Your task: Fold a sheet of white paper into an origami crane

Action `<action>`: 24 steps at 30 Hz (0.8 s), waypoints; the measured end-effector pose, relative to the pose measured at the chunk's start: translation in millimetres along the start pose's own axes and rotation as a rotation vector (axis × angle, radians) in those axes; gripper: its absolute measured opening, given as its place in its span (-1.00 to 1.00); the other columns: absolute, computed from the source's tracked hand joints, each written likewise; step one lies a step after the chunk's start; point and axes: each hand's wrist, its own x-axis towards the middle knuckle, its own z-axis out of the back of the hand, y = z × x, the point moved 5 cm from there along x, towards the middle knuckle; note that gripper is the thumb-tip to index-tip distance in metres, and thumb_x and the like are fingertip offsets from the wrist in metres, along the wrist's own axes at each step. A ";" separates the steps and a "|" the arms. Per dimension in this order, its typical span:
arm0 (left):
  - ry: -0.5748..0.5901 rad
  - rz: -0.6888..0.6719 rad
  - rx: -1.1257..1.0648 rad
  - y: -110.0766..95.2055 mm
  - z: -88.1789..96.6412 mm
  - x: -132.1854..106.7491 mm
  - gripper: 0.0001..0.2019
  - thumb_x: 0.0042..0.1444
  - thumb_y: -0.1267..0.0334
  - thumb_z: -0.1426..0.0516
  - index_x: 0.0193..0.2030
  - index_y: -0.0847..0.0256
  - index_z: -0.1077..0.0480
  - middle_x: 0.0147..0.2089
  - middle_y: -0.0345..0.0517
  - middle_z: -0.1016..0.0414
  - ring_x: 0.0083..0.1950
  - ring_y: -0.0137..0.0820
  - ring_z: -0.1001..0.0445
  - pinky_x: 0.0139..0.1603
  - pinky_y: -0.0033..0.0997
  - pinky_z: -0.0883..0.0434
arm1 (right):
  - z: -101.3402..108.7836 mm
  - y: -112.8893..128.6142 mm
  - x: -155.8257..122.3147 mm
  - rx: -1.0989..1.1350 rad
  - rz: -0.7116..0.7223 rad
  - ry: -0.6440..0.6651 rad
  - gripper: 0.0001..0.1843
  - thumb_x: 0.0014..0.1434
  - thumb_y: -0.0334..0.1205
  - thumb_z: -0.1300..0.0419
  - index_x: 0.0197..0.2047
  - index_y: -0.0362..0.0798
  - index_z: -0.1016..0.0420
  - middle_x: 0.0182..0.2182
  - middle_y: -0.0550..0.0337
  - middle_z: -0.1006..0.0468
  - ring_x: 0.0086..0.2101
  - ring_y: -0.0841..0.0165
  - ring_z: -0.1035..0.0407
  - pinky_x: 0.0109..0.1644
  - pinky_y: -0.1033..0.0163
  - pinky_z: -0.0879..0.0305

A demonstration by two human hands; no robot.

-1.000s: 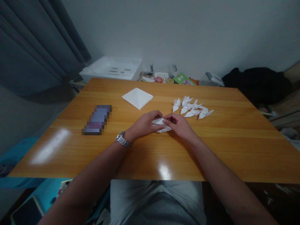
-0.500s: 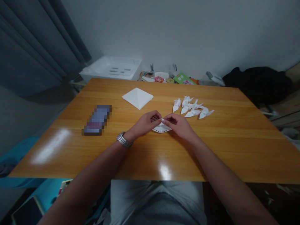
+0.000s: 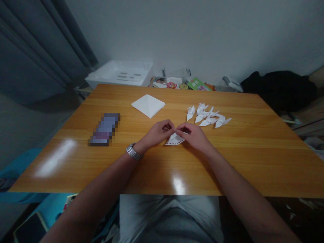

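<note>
Between my hands, low over the table, is a small folded piece of white paper (image 3: pixel 174 139) with a row of dark dots or holes along its near edge. My left hand (image 3: pixel 163 131), with a metal watch at the wrist, pinches the top of the paper from the left. From the right, my right hand (image 3: pixel 193 134) pinches it too, thumb and finger closed over its upper corner. The fingertips of both hands almost meet there and hide part of the folds. Just beyond my right hand lie several white folded paper cranes (image 3: pixel 209 116).
White paper sheets (image 3: pixel 148 106) form a diamond beyond my left hand. A pixelated phone-like object (image 3: pixel 105 129) lies left on the wooden table (image 3: pixel 253 148). Behind the far edge are a white plastic tray (image 3: pixel 121 72), packets and a green card (image 3: pixel 198 84).
The folded paper has turned a little between my fingers, and its dotted edge now slants up to the right. My hands have hardly moved.
</note>
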 end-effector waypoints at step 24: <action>-0.108 -0.010 0.107 -1.5 6.9 2.0 -0.85 0.23 0.19 -0.16 -0.27 0.24 -0.41 -0.30 -0.14 -0.52 -0.28 -0.43 -0.47 -0.27 -0.48 -0.41 | 12.4 -4.6 2.2 -0.047 -0.033 -0.056 -0.80 0.26 -0.05 -0.28 -0.21 0.01 -0.61 -0.28 0.13 -0.66 -0.30 0.24 -0.48 -0.18 0.12 -0.37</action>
